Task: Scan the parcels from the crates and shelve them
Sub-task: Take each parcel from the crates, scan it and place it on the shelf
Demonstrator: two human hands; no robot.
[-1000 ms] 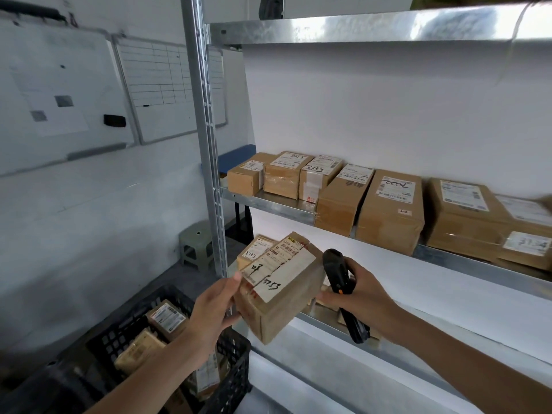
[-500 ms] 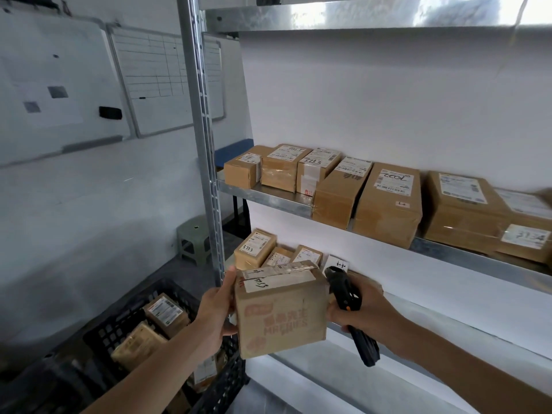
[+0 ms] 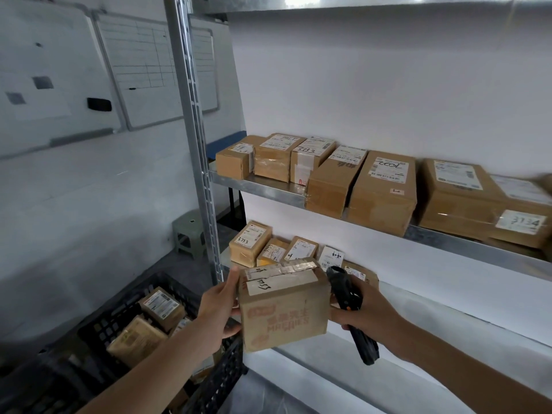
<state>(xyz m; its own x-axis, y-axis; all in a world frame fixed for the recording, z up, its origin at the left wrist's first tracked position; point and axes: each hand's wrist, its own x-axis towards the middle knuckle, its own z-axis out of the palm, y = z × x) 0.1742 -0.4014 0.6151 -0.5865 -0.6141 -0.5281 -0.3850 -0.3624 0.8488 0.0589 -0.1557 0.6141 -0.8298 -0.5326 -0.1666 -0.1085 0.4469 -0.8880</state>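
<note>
The left hand is gripping the left side of a cardboard parcel, thumb lying over the top edge, fingers curling beneath; the parcel is being held upright between the two hands, in front of the lower shelf. The right hand is clamping round a black handheld scanner; its fingers are touching the right side of the parcel, with the scanner head standing just above them and the handle pointing down. Beyond the hands, a row of small labelled parcels is sitting on the lower shelf; above the hands, larger boxes are lining the upper shelf. Below the left forearm, a black crate is holding further parcels. Left of the left hand, a metal upright is carrying the shelves; a green stool is standing beyond it.
</note>
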